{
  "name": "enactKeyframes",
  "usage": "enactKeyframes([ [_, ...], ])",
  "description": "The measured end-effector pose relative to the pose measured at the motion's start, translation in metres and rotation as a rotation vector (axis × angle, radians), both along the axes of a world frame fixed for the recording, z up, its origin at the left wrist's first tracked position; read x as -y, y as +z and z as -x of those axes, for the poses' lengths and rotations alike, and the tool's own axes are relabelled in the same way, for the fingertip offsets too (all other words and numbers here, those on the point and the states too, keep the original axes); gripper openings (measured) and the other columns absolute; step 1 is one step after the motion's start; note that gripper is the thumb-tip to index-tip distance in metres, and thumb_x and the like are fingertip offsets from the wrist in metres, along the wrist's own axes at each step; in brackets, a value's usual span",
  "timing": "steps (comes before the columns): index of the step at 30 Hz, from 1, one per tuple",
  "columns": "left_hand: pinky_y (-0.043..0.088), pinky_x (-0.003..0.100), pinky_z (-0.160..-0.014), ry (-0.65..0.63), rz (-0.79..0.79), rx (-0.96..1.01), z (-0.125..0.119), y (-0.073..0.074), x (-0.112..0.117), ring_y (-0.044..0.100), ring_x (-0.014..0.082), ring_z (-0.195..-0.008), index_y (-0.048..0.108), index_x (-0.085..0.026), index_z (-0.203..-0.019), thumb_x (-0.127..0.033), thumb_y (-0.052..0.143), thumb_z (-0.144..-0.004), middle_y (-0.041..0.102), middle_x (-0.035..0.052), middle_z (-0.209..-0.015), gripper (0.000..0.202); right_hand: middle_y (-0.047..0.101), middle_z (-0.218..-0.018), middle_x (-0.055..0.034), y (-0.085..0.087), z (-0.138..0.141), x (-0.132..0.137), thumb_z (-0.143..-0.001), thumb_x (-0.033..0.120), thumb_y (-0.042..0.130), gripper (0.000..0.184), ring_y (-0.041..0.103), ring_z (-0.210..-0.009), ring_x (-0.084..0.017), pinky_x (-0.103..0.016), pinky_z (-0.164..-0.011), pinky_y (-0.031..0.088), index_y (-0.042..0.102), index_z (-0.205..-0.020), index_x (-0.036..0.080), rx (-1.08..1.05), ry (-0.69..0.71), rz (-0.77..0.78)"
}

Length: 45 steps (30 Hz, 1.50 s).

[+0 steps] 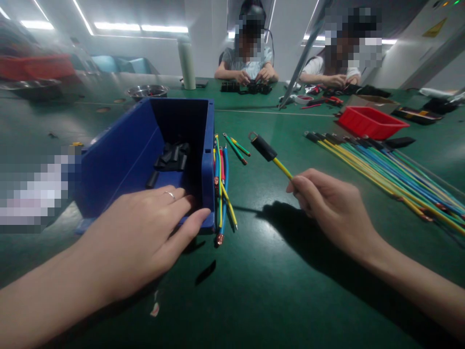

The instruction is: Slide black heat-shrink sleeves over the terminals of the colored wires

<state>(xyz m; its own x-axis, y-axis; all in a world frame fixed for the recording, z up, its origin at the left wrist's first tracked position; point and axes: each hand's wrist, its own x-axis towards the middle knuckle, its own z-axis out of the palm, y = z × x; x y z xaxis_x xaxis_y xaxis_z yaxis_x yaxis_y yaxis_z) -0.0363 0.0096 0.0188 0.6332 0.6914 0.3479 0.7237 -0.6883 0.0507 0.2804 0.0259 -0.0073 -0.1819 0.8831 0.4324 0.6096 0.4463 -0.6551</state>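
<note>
My right hand [329, 203] pinches a yellow wire [282, 168] whose far end carries a black sleeve [263, 147] and a metal lug, raised above the green table. My left hand [145, 232] rests on the near rim of a blue bin [127, 155], fingers reaching down inside and thumb outside the front wall. Several short black sleeves [173, 156] lie in the bin. A small bunch of coloured wires [222, 189] lies just right of the bin.
A long bundle of yellow, green and blue wires [381, 169] stretches across the right side. A red tray [372, 122] stands behind it. Two people sit at the far edge working with their hands. A metal bowl [147, 90] and a white bottle [186, 63] stand at the back.
</note>
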Motion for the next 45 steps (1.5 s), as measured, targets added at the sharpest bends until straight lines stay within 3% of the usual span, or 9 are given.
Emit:
enactKeyframes([
  [4, 0.050, 0.037, -0.063, 0.021, 0.054, 0.019, 0.000, 0.000, 0.000, 0.069, 0.0218, -0.062, 0.070, -0.022, -0.073, -0.040, 0.029, -0.118, 0.076, 0.0049, -0.075, 0.063, 0.058, -0.063, 0.0031, -0.007, -0.007, -0.010, -0.108, 0.053, 0.062, 0.035, 0.052, -0.050, -0.012, -0.024, -0.045, 0.041, 0.068, -0.098, 0.020, -0.059, -0.054, 0.088],
  [7, 0.047, 0.037, -0.064, 0.025, 0.087, 0.039, 0.001, -0.001, 0.000, 0.066, 0.0210, -0.062, 0.068, -0.023, -0.071, -0.042, 0.030, -0.118, 0.074, 0.0029, -0.071, 0.064, 0.072, -0.080, -0.0030, -0.017, -0.014, -0.018, -0.103, 0.044, 0.065, 0.029, 0.067, -0.066, -0.018, -0.028, -0.057, 0.053, 0.056, -0.119, 0.022, -0.042, -0.048, 0.083],
  [11, 0.045, 0.038, -0.063, 0.016, 0.085, 0.044, 0.003, -0.004, 0.001, 0.065, 0.0212, -0.060, 0.068, -0.024, -0.071, -0.044, 0.030, -0.119, 0.072, 0.0017, -0.069, 0.064, 0.076, -0.098, -0.0109, -0.030, -0.021, -0.023, -0.099, 0.026, 0.056, 0.016, 0.075, -0.086, -0.023, -0.034, -0.072, 0.060, 0.056, -0.115, 0.024, 0.107, -0.051, 0.003],
  [14, 0.044, 0.038, -0.062, 0.008, 0.060, 0.030, 0.005, -0.006, 0.001, 0.065, 0.0219, -0.060, 0.068, -0.023, -0.073, -0.043, 0.029, -0.120, 0.069, 0.0016, -0.068, 0.064, 0.077, -0.103, -0.0131, -0.036, -0.024, -0.024, -0.097, 0.018, 0.049, 0.024, 0.074, -0.090, -0.025, -0.038, -0.075, 0.060, 0.064, -0.115, 0.021, 0.256, -0.110, -0.046],
  [23, 0.044, 0.038, -0.060, -0.010, 0.030, 0.015, 0.004, -0.005, 0.000, 0.065, 0.0208, -0.058, 0.067, -0.023, -0.071, -0.042, 0.027, -0.120, 0.069, 0.0015, -0.066, 0.066, 0.074, -0.119, -0.0172, -0.034, -0.033, -0.025, -0.100, 0.025, 0.052, 0.027, 0.072, -0.106, -0.031, -0.051, -0.090, 0.062, 0.073, -0.116, 0.019, 0.433, -0.008, -0.112],
  [30, 0.044, 0.038, -0.056, -0.020, 0.002, -0.021, 0.003, -0.004, -0.002, 0.064, 0.0210, -0.053, 0.065, -0.022, -0.068, -0.042, 0.022, -0.121, 0.068, 0.0028, -0.064, 0.072, 0.068, -0.103, -0.0138, -0.015, -0.031, -0.012, -0.099, 0.026, 0.045, 0.023, 0.063, -0.085, -0.026, -0.039, -0.070, 0.049, 0.067, -0.096, 0.020, 0.747, -0.168, -0.115],
  [38, 0.047, 0.040, -0.062, 0.027, -0.106, -0.113, 0.002, -0.006, 0.002, 0.069, 0.0252, -0.064, 0.065, -0.023, -0.069, -0.052, 0.007, -0.120, 0.071, 0.0076, -0.072, 0.082, 0.062, -0.099, -0.0109, 0.011, -0.006, -0.008, -0.105, 0.022, 0.042, 0.027, 0.054, -0.077, -0.020, -0.029, -0.057, 0.033, 0.068, -0.104, 0.016, 1.079, -0.327, 0.255],
  [42, 0.039, 0.038, -0.056, 0.155, 0.076, -0.160, 0.002, -0.004, 0.004, 0.064, 0.0260, -0.058, 0.065, -0.024, -0.071, -0.077, -0.008, -0.109, 0.067, 0.0064, -0.068, 0.097, 0.065, -0.106, -0.0125, 0.014, -0.005, -0.008, -0.108, 0.020, 0.044, 0.026, 0.060, -0.088, -0.024, -0.030, -0.059, 0.035, 0.069, -0.110, 0.015, 1.163, -0.362, 0.281],
  [45, 0.038, 0.038, -0.057, 0.143, 0.168, -0.157, 0.001, -0.001, 0.003, 0.066, 0.0275, -0.060, 0.066, -0.023, -0.075, -0.082, -0.009, -0.105, 0.068, 0.0069, -0.071, 0.100, 0.066, -0.112, -0.0131, 0.012, -0.009, -0.009, -0.109, 0.019, 0.044, 0.025, 0.063, -0.093, -0.026, -0.030, -0.060, 0.037, 0.068, -0.114, 0.015, 1.173, -0.377, 0.274],
])
